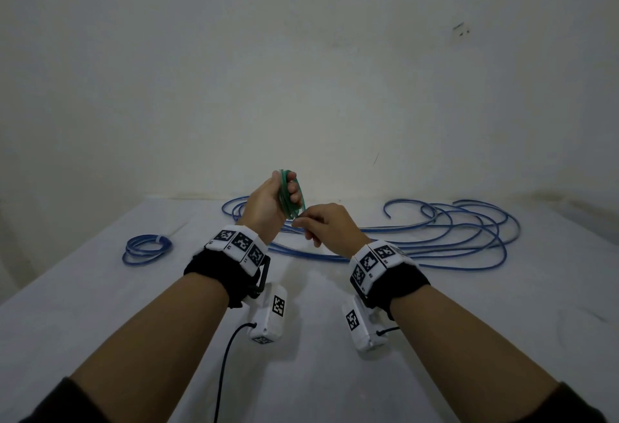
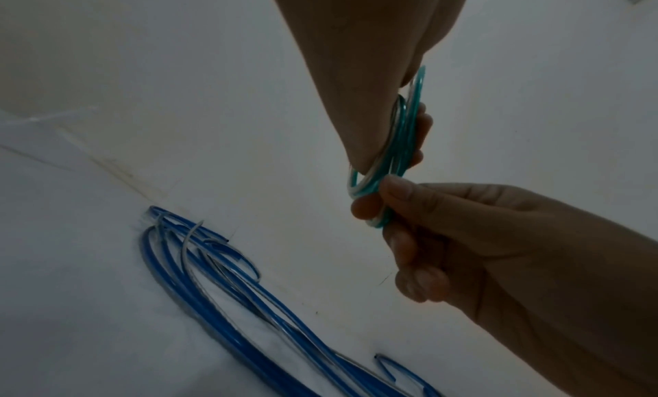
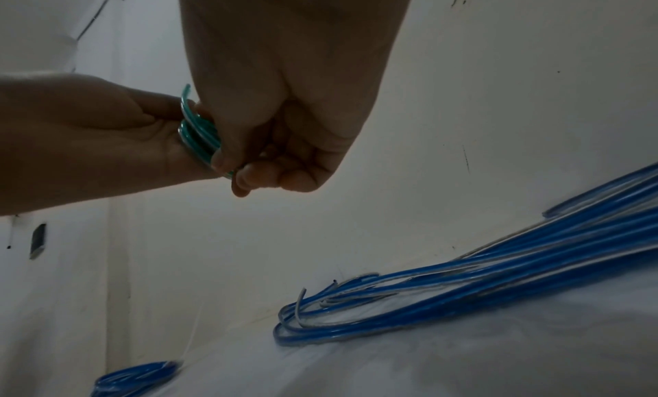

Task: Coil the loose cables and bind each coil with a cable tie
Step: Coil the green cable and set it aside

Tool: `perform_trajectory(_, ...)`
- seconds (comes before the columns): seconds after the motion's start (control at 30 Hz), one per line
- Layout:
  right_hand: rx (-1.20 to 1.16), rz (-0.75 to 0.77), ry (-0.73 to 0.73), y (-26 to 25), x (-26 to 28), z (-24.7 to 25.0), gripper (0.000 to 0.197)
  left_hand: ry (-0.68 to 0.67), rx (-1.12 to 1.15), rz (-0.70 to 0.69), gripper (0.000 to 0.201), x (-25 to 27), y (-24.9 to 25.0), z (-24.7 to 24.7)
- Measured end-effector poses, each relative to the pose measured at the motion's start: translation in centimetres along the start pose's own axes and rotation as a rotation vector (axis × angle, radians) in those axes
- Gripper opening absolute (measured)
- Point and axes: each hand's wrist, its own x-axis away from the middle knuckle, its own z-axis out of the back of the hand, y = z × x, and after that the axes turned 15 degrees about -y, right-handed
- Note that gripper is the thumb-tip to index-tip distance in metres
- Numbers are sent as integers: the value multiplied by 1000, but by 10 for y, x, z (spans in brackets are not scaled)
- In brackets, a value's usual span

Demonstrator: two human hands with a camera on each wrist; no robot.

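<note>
- Left hand [image 1: 268,203] grips green coil [image 1: 290,195]; right hand [image 1: 326,226] pinches its lower edge.
- Coiling looks done; next, likely a tie, with loops held tight.

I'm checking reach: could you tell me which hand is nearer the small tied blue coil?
Left. The left hand is raised just right of the tied blue coil; the right hand is farther right.

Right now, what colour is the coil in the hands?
Green with pale streaks, the held coil; clearest in the left wrist view.
</note>
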Motion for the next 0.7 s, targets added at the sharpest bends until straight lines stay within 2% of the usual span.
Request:
perform_trajectory(0.07,-11,-19,-29,-2,0,1,30,9,-94,-5,40,1,-2,-2)
perform_trajectory(0.17,-69,-39,-50,-7,5,3,25,23,-371,-14,36,2,-2,-2)
perform_trajectory(0.2,-120,-45,-4,-7,6,4,23,16,-439,-9,36,2,0,-1)
perform_trajectory(0.27,-170,-23,201,-5,6,7,24,17,-543,9,38,2,2,0)
perform_trajectory(0.33,-82,61,408,-2,4,13,22,41,-630,36,39,2,3,-1)
perform_trajectory(0.37,-30,124,441,-3,3,16,16,50,-678,52,39,3,1,-1)
perform_trajectory(0.4,21,173,427,-5,3,18,13,51,-724,68,39,3,-1,-2)
perform_trajectory(0.47,60,192,324,-11,2,21,20,37,-787,97,38,3,-5,-3)
perform_trajectory(0.57,-145,164,190,-19,1,23,16,19,-842,123,39,2,-8,-6)
perform_trajectory(0.7,-285,138,145,-19,7,28,8,31,-858,122,35,0,-9,-13)
